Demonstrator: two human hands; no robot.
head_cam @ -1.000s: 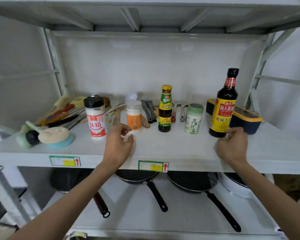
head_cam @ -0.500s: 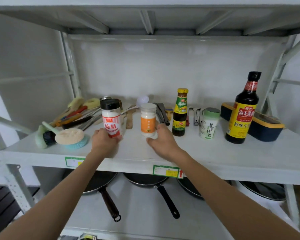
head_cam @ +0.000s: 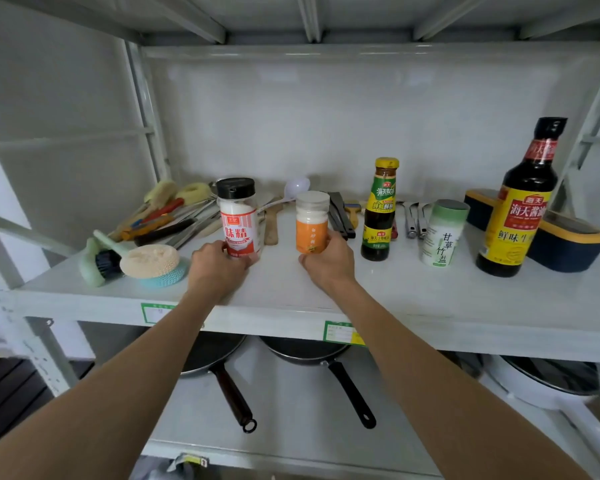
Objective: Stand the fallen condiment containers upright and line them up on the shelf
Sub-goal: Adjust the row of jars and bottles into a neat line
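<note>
Several condiment containers stand upright in a row on the white shelf. My left hand grips the base of the red-labelled shaker with a black cap. My right hand holds the bottom of the orange-labelled jar with a white lid. To the right stand a small dark sauce bottle with a yellow cap, a white canister with a green lid and a tall soy sauce bottle.
Scrub brushes and a sponge lie at the shelf's left, with utensils behind. Tongs and a spoon lie at the back. A blue and yellow box sits at the right. Frying pans rest on the shelf below.
My right hand moved left from the soy sauce bottle and took hold of the orange-labelled jar. My left hand shifted left onto the red-labelled shaker. The view moved closer.
</note>
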